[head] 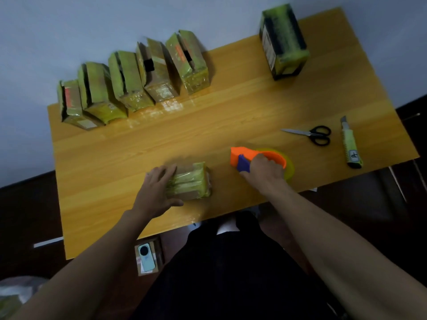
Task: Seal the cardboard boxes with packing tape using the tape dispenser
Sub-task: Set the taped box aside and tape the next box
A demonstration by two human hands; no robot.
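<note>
Standing along the desk's [115,158] far left edge, five taped boxes [129,77] carry labels too blurred to read; nearer, the left hand [157,190] lies flat-fingered on a small taped box [191,181]; beside it the right hand [263,172] grips the orange tape dispenser [254,155]; scissors [309,135] and a utility knife [351,144] lie rightward.
</note>
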